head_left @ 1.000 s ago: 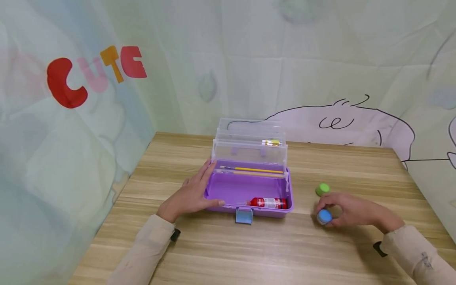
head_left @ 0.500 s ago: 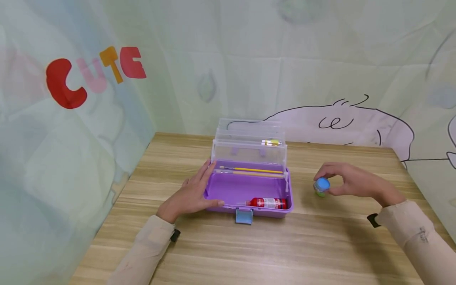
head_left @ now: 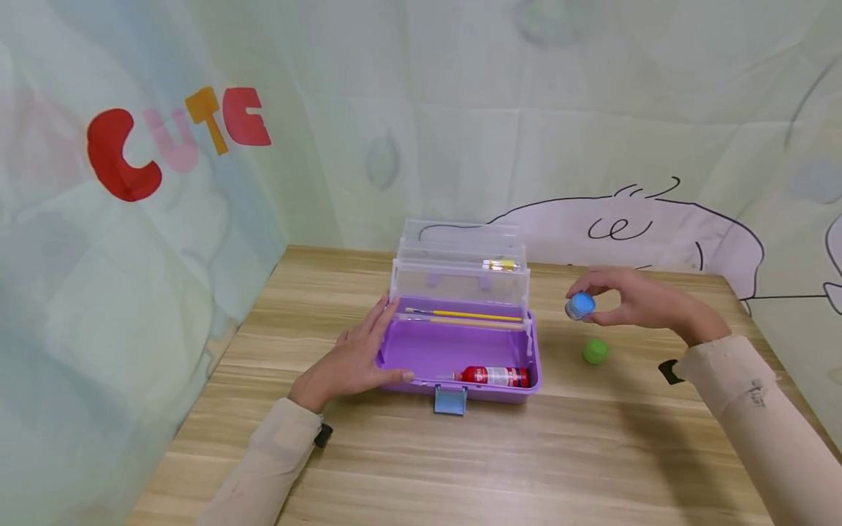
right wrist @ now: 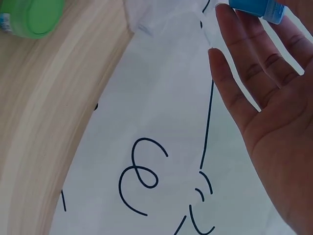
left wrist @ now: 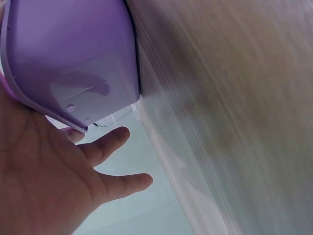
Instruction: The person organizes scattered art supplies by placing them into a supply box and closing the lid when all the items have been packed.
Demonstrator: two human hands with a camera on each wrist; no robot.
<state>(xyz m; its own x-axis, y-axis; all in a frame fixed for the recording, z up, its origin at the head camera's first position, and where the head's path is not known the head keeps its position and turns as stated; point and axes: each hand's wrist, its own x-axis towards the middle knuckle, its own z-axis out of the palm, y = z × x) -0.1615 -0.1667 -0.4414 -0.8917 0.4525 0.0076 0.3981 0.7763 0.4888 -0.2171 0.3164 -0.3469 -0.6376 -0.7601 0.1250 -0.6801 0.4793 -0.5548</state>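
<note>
Head view first: your right hand point(head_left: 634, 301) is pinching the blue jar point(head_left: 581, 305) between thumb and fingers. Half a second ago it half hid the green jar point(head_left: 596, 352); now it's past it and farther back, so the green one sits in plain sight on the surface point(head_left: 473, 453). Your left hand point(head_left: 351, 365) hasn't budged, fingers spread at the left end of the purple box point(head_left: 500, 394), thumb on its front rim. I'd call that pick-up done and the box steadied, with the jar outside it.

Left wrist: fingers splayed, hand up against the box.

Right wrist: blue jar's at the top edge, partly cropped, so the full grip is hard to see. Green jar's well apart.
</note>
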